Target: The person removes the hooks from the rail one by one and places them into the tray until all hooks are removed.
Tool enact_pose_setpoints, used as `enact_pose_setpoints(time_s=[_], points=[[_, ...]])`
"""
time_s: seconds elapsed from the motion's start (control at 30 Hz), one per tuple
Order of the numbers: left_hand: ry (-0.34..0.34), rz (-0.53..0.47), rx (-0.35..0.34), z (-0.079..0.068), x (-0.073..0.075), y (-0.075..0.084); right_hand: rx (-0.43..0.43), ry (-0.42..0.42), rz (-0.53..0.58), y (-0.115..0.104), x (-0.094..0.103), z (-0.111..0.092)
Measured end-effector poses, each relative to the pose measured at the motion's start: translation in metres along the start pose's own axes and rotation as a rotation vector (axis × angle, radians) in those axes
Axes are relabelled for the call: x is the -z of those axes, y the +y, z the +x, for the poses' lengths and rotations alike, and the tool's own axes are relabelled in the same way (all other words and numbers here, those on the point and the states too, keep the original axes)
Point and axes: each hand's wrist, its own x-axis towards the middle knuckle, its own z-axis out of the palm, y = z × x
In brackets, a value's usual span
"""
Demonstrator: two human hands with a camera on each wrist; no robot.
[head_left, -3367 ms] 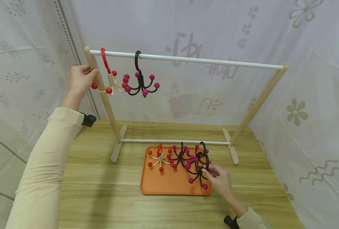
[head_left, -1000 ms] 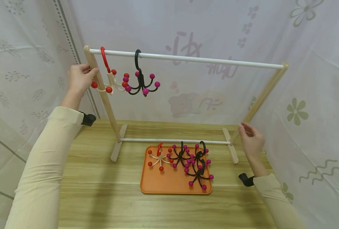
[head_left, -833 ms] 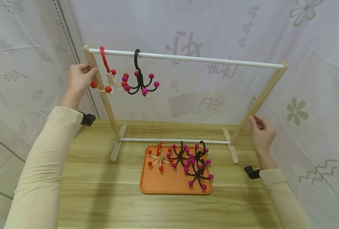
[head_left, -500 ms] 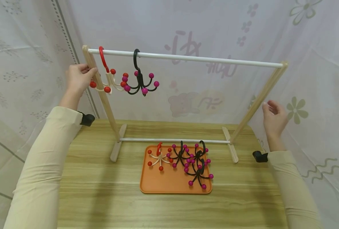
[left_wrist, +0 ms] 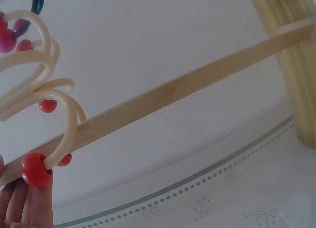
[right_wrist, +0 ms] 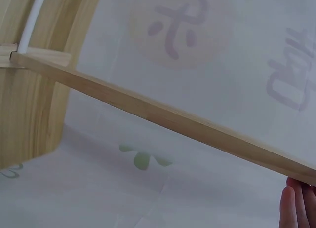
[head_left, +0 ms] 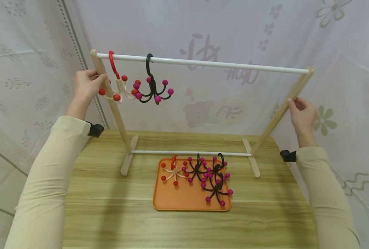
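Observation:
A small wooden clothes rack [head_left: 209, 64] with a white top rod stands on the table. My left hand [head_left: 86, 86] pinches its left post at upper height, and my right hand [head_left: 303, 114] pinches the right post between thumb and fingers. On the rod's left part hang a cream claw hanger with a red hook [head_left: 112, 64] and red balls, and a black claw hanger [head_left: 152, 88] with magenta balls. In the left wrist view, a red ball [left_wrist: 35, 170] is close to the left fingers. Right fingers [right_wrist: 288, 208] lie against the post's underside in the right wrist view.
An orange tray [head_left: 178, 199] sits in front of the rack's lower rod. One cream-and-red claw hanger [head_left: 175, 173] lies on it, beside three black ones [head_left: 216, 188] bunched at its right. Patterned curtains [head_left: 343, 121] surround the wooden table [head_left: 125, 214].
My right hand has let go of a black claw hanger on the tray, risen to the right, and taken hold of the right post. My left hand has stayed on the left post.

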Motion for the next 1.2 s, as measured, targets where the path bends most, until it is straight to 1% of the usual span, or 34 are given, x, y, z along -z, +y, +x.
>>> enact_pose_setpoints(time_s=[0.23,0.4,0.53,0.6,0.63,0.7,0.77,0.8,0.87,0.9,0.93,1.0,1.07,1.13,1.2], points=[[0.006,0.0,0.006,0.0,-0.001,0.0,-0.021,0.008,-0.019,0.002,-0.003,0.003],[0.014,-0.02,0.018,-0.001,-0.002,0.001,-0.014,0.006,-0.038,0.004,-0.004,0.004],[0.03,-0.052,0.012,-0.004,-0.004,0.001,-0.004,0.012,-0.045,0.004,-0.004,0.005],[0.051,-0.093,-0.003,-0.005,-0.004,0.002,0.001,0.018,-0.05,0.005,-0.005,0.005],[0.078,-0.125,-0.022,-0.006,-0.005,0.003,0.0,0.019,-0.052,0.005,-0.005,0.005],[0.162,-0.193,-0.093,-0.007,-0.007,0.007,0.003,0.023,-0.055,0.005,-0.005,0.004],[0.271,-0.262,-0.196,-0.009,-0.01,0.013,0.006,0.026,-0.056,0.004,-0.006,0.003],[0.327,-0.274,-0.252,-0.01,-0.012,0.017,0.007,0.029,-0.057,0.004,-0.006,0.003],[0.41,-0.29,-0.35,-0.014,-0.016,0.026,0.006,0.03,-0.059,0.003,-0.006,0.003],[0.439,-0.28,-0.385,-0.017,-0.018,0.03,0.004,0.032,-0.061,0.003,-0.005,0.002],[0.45,-0.263,-0.414,-0.021,-0.021,0.035,0.005,0.033,-0.061,0.003,-0.005,0.003],[0.434,-0.246,-0.45,-0.028,-0.027,0.042,0.003,0.035,-0.059,0.003,-0.005,0.003],[0.388,-0.228,-0.464,-0.035,-0.035,0.048,0.001,0.037,-0.055,0.003,-0.004,0.003],[0.319,-0.216,-0.469,-0.041,-0.042,0.051,0.001,0.037,-0.049,0.004,-0.004,0.004],[0.242,-0.221,-0.447,-0.047,-0.05,0.054,-0.002,0.034,-0.045,0.004,-0.004,0.004]])
